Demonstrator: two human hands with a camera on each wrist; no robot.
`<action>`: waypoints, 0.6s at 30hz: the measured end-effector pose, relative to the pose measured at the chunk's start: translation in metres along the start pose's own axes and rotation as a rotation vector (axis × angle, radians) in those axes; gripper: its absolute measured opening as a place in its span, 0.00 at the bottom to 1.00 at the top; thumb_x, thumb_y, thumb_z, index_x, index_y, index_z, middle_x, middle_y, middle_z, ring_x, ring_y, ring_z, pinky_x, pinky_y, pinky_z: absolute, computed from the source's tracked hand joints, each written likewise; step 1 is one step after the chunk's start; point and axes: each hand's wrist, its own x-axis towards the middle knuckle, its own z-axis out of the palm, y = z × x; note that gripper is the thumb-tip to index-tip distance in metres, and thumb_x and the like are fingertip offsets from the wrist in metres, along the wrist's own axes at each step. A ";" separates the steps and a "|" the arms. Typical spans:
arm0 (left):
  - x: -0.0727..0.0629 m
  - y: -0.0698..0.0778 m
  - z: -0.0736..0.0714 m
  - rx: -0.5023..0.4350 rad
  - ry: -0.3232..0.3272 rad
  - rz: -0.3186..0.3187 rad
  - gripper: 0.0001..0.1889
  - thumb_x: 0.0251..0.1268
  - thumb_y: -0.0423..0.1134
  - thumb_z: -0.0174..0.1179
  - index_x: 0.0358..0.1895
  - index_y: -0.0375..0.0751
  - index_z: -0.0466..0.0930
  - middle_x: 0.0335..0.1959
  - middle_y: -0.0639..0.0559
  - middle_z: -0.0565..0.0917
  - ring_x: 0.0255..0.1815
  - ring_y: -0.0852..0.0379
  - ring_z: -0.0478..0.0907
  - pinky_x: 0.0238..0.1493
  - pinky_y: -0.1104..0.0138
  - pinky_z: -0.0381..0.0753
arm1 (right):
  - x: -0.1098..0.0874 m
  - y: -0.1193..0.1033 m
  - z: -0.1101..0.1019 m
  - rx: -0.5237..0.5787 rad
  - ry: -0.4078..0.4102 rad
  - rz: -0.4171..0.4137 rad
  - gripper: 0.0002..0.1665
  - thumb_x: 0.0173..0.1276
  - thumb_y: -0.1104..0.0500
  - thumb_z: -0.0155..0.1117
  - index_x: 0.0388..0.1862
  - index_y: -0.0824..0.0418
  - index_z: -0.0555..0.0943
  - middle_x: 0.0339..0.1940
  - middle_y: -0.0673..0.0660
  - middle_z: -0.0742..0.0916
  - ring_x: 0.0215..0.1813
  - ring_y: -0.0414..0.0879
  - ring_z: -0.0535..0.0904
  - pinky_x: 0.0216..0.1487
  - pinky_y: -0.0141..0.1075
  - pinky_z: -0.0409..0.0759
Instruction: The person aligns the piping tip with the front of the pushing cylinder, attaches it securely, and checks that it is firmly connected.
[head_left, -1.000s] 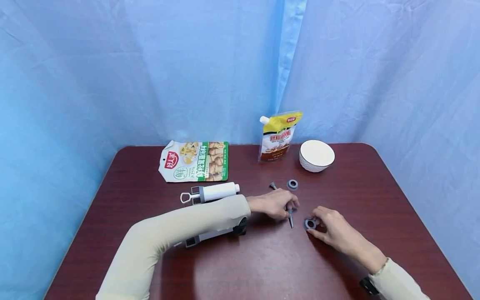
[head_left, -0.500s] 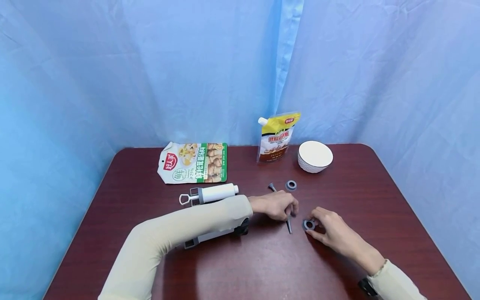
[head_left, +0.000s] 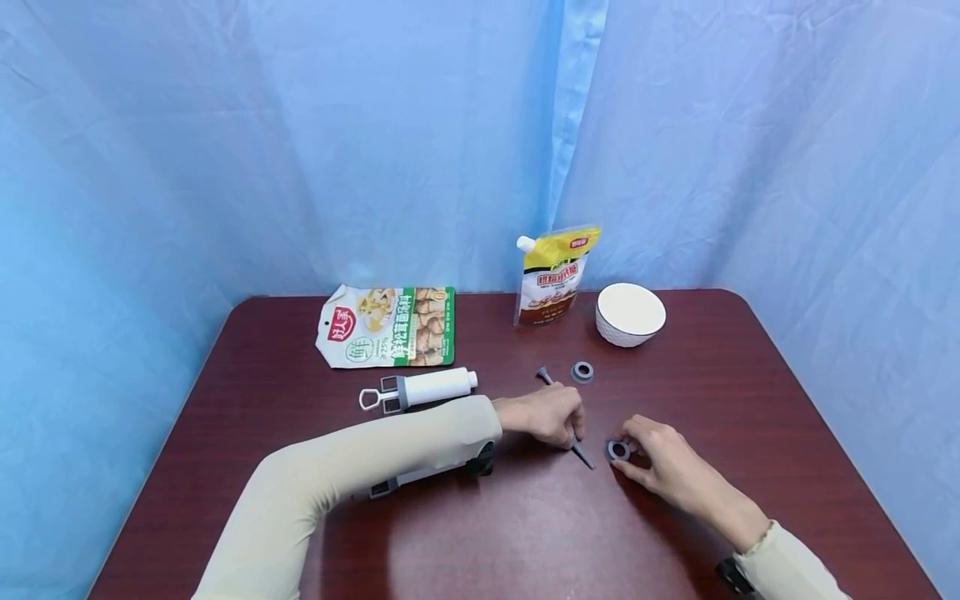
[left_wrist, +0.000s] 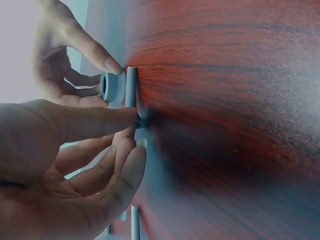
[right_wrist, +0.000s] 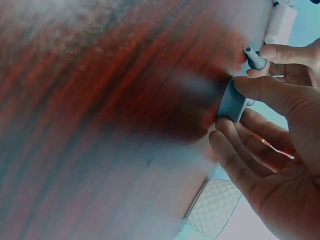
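Observation:
My left hand (head_left: 551,414) pinches a thin grey tapered nozzle (head_left: 582,456) between thumb and fingers, low over the table. In the left wrist view the nozzle (left_wrist: 131,86) sticks out past the thumb. To its right, my right hand (head_left: 663,458) holds a grey collar ring (head_left: 618,451) by its edge, thumb on one side and fingers on the other. Ring and nozzle are close together but apart in the head view. A second grey nozzle (head_left: 544,375) lies just behind my left hand, its lower part hidden. Another grey ring (head_left: 582,372) lies beyond the hands.
A white plunger tube (head_left: 438,386) lies at left; another (head_left: 429,475) is mostly hidden under my left forearm. Toward the back are a flat green-white food packet (head_left: 386,326), a standing spouted pouch (head_left: 553,279) and a white bowl (head_left: 630,315). Blue curtains enclose the table.
My left hand has shifted slightly left, and the nozzle's tip has swung from pointing nearly straight toward me to slanting right. The right hand with its ring stays nearly still.

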 end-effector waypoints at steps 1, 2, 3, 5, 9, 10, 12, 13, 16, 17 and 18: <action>-0.001 0.000 0.000 0.000 0.007 -0.002 0.08 0.56 0.31 0.73 0.40 0.42 0.93 0.32 0.54 0.93 0.30 0.72 0.82 0.35 0.84 0.73 | 0.000 0.000 0.000 0.001 0.001 0.000 0.17 0.54 0.66 0.83 0.37 0.57 0.83 0.33 0.44 0.84 0.35 0.35 0.81 0.35 0.33 0.82; -0.002 -0.001 0.000 0.003 0.013 -0.004 0.07 0.56 0.32 0.75 0.39 0.42 0.94 0.32 0.54 0.93 0.29 0.72 0.82 0.35 0.84 0.73 | 0.000 0.000 0.000 0.001 0.002 -0.002 0.17 0.53 0.66 0.83 0.37 0.57 0.83 0.33 0.44 0.84 0.35 0.35 0.81 0.35 0.33 0.82; -0.003 -0.001 0.000 0.012 0.015 -0.005 0.06 0.57 0.34 0.75 0.38 0.43 0.94 0.32 0.54 0.93 0.29 0.72 0.82 0.34 0.84 0.72 | 0.000 0.000 0.000 0.001 0.002 -0.001 0.17 0.53 0.66 0.83 0.37 0.57 0.83 0.33 0.44 0.84 0.35 0.35 0.81 0.35 0.33 0.82; -0.005 -0.002 0.000 0.024 0.017 -0.009 0.06 0.58 0.37 0.77 0.37 0.44 0.94 0.31 0.55 0.93 0.29 0.72 0.81 0.34 0.83 0.72 | 0.000 0.000 0.000 0.001 -0.001 0.002 0.17 0.54 0.66 0.83 0.37 0.57 0.83 0.33 0.44 0.84 0.34 0.35 0.81 0.35 0.33 0.82; -0.007 -0.005 -0.001 0.031 0.008 -0.016 0.05 0.60 0.41 0.77 0.36 0.46 0.93 0.30 0.56 0.92 0.28 0.73 0.78 0.34 0.82 0.71 | 0.000 -0.001 0.001 -0.002 -0.003 0.006 0.17 0.54 0.65 0.83 0.37 0.57 0.83 0.32 0.45 0.83 0.34 0.35 0.80 0.34 0.33 0.81; -0.008 -0.006 -0.001 0.025 0.007 -0.019 0.05 0.60 0.42 0.77 0.35 0.46 0.92 0.30 0.57 0.92 0.28 0.74 0.77 0.34 0.82 0.70 | 0.000 -0.001 0.001 -0.005 -0.001 0.004 0.17 0.53 0.65 0.83 0.37 0.57 0.83 0.32 0.45 0.83 0.34 0.35 0.80 0.34 0.32 0.81; -0.009 -0.006 -0.002 0.003 0.007 -0.027 0.06 0.61 0.43 0.76 0.35 0.47 0.92 0.30 0.57 0.93 0.27 0.75 0.77 0.35 0.82 0.71 | 0.000 -0.001 0.001 -0.009 0.004 -0.001 0.17 0.53 0.65 0.83 0.37 0.57 0.83 0.32 0.45 0.83 0.34 0.35 0.80 0.34 0.32 0.80; -0.010 -0.007 -0.002 -0.012 0.008 -0.031 0.06 0.62 0.43 0.76 0.35 0.46 0.91 0.31 0.57 0.93 0.27 0.75 0.78 0.35 0.82 0.71 | 0.000 -0.001 0.002 -0.009 0.005 -0.003 0.17 0.53 0.65 0.83 0.37 0.58 0.83 0.33 0.45 0.84 0.34 0.35 0.80 0.34 0.32 0.81; -0.014 -0.007 -0.004 -0.057 0.016 -0.042 0.05 0.62 0.42 0.75 0.35 0.46 0.90 0.30 0.57 0.93 0.27 0.76 0.80 0.39 0.81 0.73 | 0.000 0.000 0.002 -0.014 0.011 -0.014 0.17 0.53 0.65 0.83 0.38 0.58 0.83 0.33 0.45 0.84 0.34 0.35 0.80 0.34 0.31 0.81; -0.015 -0.007 -0.005 -0.073 0.021 -0.042 0.05 0.62 0.41 0.75 0.35 0.45 0.90 0.30 0.57 0.93 0.27 0.76 0.81 0.40 0.80 0.73 | 0.000 0.000 0.002 -0.016 0.012 -0.016 0.18 0.53 0.65 0.83 0.38 0.58 0.83 0.33 0.45 0.84 0.34 0.35 0.80 0.34 0.31 0.81; -0.016 -0.007 -0.006 -0.089 0.025 -0.042 0.05 0.63 0.40 0.75 0.36 0.44 0.89 0.30 0.57 0.93 0.26 0.76 0.81 0.42 0.79 0.73 | 0.000 0.000 0.002 -0.017 0.014 -0.018 0.18 0.52 0.65 0.83 0.38 0.57 0.83 0.33 0.45 0.83 0.34 0.35 0.80 0.34 0.31 0.81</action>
